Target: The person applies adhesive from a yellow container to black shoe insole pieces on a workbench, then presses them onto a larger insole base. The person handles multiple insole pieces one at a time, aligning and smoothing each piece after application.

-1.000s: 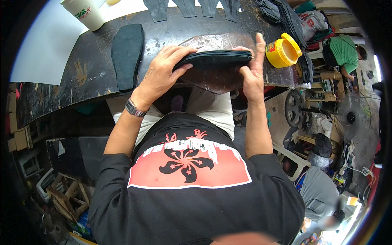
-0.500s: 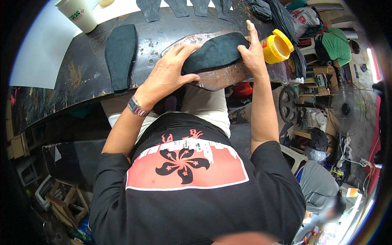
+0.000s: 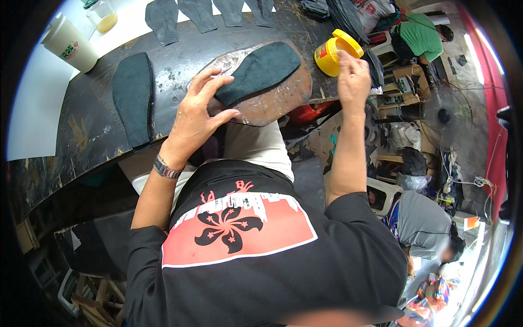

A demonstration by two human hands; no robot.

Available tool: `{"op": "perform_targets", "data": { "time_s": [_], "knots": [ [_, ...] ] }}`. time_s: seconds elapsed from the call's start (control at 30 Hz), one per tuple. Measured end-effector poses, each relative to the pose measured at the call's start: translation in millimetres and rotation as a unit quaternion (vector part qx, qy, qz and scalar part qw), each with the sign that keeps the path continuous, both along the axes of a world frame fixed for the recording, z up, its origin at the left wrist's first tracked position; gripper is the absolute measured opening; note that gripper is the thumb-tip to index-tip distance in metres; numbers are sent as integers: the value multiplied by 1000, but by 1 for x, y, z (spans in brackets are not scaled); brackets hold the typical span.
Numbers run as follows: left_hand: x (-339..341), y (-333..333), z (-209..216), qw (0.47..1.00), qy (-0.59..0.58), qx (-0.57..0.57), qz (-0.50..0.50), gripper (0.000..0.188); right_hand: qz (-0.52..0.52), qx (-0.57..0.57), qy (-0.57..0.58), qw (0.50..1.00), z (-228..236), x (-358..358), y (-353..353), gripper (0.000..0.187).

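A dark, shoe-sole-shaped piece [image 3: 260,72] lies on a worn brown board [image 3: 291,98] at the table's edge. By its left end is my left hand [image 3: 199,111], fingers and thumb spread apart; a fingertip is at the piece's edge, whether touching I cannot tell. My right hand [image 3: 354,82] is at the near right side of an opened yellow jar [image 3: 327,58], its fingers curled together by the rim. What they hold, if anything, is hidden. Another dark sole-shaped piece [image 3: 133,98] lies on the table to the left.
Several dark cut pieces [image 3: 162,20] line the black table's [image 3: 180,60] far side. A pale cup [image 3: 70,43] and a small glass jar [image 3: 102,17] stand at far left. Dark sheets [image 3: 348,22] are stacked beyond the yellow jar. A fan [image 3: 444,115] and two other people are at right.
My right hand has left the sole-shaped piece and moved to the yellow jar, its fingers now curled. My left hand has loosened from the piece's left end. The view has shifted.
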State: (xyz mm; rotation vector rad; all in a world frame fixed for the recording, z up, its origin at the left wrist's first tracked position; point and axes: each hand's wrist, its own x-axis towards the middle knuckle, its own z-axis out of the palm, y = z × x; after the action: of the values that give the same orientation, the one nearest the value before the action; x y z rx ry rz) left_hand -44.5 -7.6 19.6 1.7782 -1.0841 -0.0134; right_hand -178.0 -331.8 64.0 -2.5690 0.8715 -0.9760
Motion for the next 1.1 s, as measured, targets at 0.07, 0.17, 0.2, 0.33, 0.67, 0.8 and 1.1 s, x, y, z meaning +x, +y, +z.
{"op": "perform_targets", "data": {
  "time_s": [0.07, 0.17, 0.2, 0.33, 0.67, 0.8, 1.1],
  "knots": [
    [1, 6, 0, 1000, -9, -10, 5, 54, -80, -6, 65, 995, 6, -10, -22, 51],
    [6, 15, -1, 999, 0, 32, -12, 48, -97, -8, 139, 985, 7, -8, -42, 66],
    [6, 15, -3, 1000, 2, 14, -9, 37, -113, 1, 168, 979, 8, -5, -46, 68],
    [11, 11, -8, 1000, 3, -3, -30, 28, -132, 81, 275, 949, 21, 12, -51, 76],
    [17, 7, -4, 998, -14, 5, -63, 25, -199, -4, 239, 950, 24, -6, -19, 77],
    [21, 5, -5, 998, 14, 8, -68, 25, -76, 177, 355, 915, 28, -6, -10, 79],
    [25, 1, -11, 995, -62, 10, -71, 21, 245, 250, 82, 933, -36, 40, 29, 70]
  ]
}}
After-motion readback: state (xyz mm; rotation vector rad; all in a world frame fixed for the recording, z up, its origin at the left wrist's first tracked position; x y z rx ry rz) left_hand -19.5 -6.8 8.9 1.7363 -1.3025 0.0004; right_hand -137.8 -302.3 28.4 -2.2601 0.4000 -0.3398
